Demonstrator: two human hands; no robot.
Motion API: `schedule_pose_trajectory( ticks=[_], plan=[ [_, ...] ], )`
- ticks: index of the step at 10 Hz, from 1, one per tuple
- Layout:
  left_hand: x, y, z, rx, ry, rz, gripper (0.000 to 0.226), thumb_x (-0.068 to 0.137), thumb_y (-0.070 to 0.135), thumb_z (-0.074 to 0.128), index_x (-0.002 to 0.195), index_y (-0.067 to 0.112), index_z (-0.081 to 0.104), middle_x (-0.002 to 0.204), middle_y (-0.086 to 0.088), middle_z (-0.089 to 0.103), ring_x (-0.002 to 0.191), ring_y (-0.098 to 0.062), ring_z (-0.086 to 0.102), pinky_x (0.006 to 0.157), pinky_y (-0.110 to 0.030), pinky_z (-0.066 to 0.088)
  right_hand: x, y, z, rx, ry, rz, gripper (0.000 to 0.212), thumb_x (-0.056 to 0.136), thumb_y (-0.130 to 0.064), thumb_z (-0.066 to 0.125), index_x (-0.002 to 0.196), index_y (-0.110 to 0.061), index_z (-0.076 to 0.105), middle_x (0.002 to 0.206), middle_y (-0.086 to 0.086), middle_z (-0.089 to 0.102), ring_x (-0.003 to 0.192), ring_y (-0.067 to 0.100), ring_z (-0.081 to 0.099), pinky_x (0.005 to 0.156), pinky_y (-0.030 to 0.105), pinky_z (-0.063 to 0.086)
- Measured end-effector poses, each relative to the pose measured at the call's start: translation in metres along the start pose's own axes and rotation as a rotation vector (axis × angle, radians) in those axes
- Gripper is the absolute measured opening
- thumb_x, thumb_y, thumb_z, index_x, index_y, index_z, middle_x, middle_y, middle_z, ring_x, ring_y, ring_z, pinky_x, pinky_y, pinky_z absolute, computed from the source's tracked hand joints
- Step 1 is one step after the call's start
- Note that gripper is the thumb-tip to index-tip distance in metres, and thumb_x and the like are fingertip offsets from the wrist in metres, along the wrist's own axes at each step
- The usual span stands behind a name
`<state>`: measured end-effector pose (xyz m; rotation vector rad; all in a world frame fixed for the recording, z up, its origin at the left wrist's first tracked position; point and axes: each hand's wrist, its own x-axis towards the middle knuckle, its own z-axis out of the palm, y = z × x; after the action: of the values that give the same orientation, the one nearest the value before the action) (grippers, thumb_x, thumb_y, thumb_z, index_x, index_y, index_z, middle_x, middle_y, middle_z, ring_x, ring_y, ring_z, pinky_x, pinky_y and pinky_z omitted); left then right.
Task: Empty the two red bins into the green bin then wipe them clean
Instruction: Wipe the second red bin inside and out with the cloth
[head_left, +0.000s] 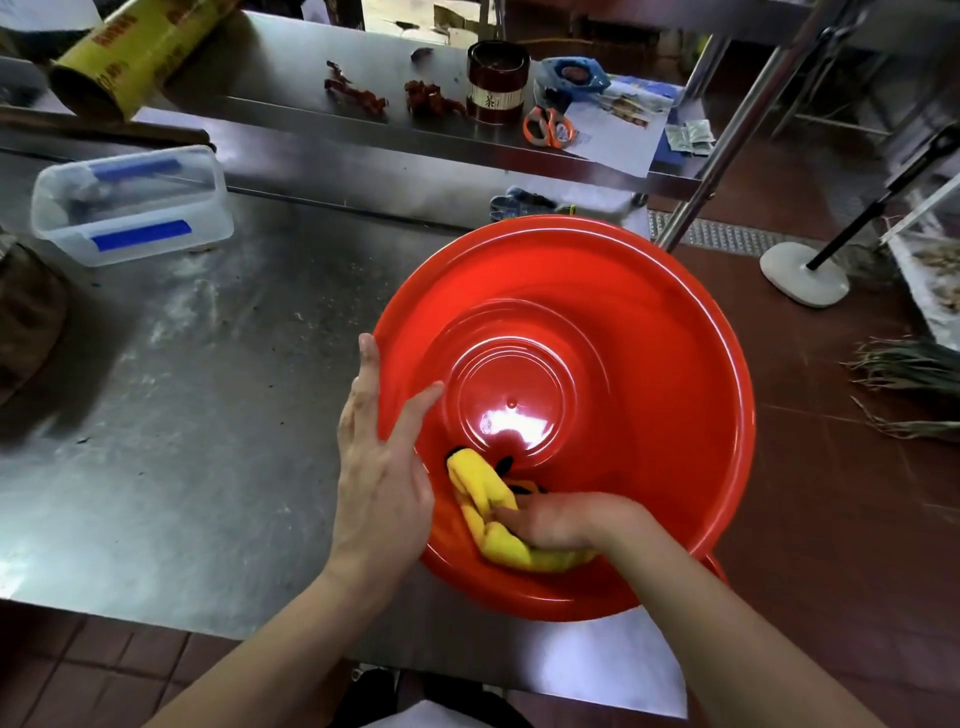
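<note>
Wiping is the step in hand: the red bin (597, 364) sits at the near right corner of the steel table (208, 415), partly overhanging the edge, tilted so its open mouth faces the person. The right hand (561, 519) is inside, fingers curled on a bunched yellow cloth (483, 504), pressing it against the near-left inner wall, just below the ringed base. The left hand (379, 457) lies flat, fingers straight, on the left rim, steadying, gripping nothing. The unwiped wall runs away to the far and right; the right hand is nearer it. Second red bin's edge peeks below; green bin not visible.
</note>
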<state>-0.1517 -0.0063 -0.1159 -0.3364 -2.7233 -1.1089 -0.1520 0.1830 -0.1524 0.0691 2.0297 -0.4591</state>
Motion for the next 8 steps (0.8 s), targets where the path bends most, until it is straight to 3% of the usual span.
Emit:
schedule_pose_trajectory(
  ticks=[2,5,6,7,8],
  plan=[
    [0.001,0.007,0.001,0.035,-0.009,0.023,0.068,0.084,-0.016,0.054,0.139,0.024,0.059,0.170,0.002,-0.005,0.155,-0.030,0.012,0.115,-0.042,0.025,-0.052,0.008,0.009,0.047,-0.001,-0.034,0.054,0.106,-0.055,0.024,0.154,-0.034,0.034,0.157,0.000,0.042,0.141,0.026,0.041,0.115,0.038,0.030],
    [-0.003,0.015,0.000,0.049,-0.017,0.024,0.069,0.083,-0.017,0.053,0.139,0.022,0.058,0.171,0.002,-0.003,0.155,-0.030,0.014,0.113,-0.039,0.025,-0.002,0.018,0.011,-0.043,0.048,0.058,0.062,0.105,-0.058,0.024,0.158,-0.026,0.028,0.162,0.005,0.033,0.147,0.028,0.033,0.119,0.039,0.024],
    [-0.005,0.014,0.003,0.067,0.011,0.065,0.071,0.081,-0.018,0.052,0.140,0.022,0.058,0.171,0.000,-0.002,0.156,-0.026,0.013,0.116,-0.028,0.017,0.023,0.022,0.001,-0.025,0.050,0.109,0.054,0.108,-0.042,0.033,0.154,-0.013,0.036,0.160,0.011,0.035,0.148,0.030,0.032,0.119,0.041,0.024],
    [-0.005,0.019,0.001,0.051,-0.041,0.027,0.072,0.081,-0.019,0.053,0.140,0.022,0.058,0.171,0.000,-0.001,0.155,-0.027,0.014,0.116,-0.029,0.019,0.035,0.027,-0.002,-0.018,0.070,0.097,0.049,0.108,-0.033,0.039,0.151,-0.010,0.040,0.159,0.013,0.037,0.147,0.031,0.033,0.118,0.039,0.025],
    [-0.007,0.021,0.002,0.060,-0.022,0.040,0.071,0.080,-0.020,0.053,0.138,0.021,0.059,0.171,0.000,-0.001,0.155,-0.029,0.016,0.114,-0.040,0.032,0.046,0.026,-0.008,0.033,0.100,0.104,0.040,0.107,-0.037,0.039,0.141,-0.019,0.052,0.154,0.011,0.042,0.136,0.024,0.044,0.103,0.036,0.035]
  ],
)
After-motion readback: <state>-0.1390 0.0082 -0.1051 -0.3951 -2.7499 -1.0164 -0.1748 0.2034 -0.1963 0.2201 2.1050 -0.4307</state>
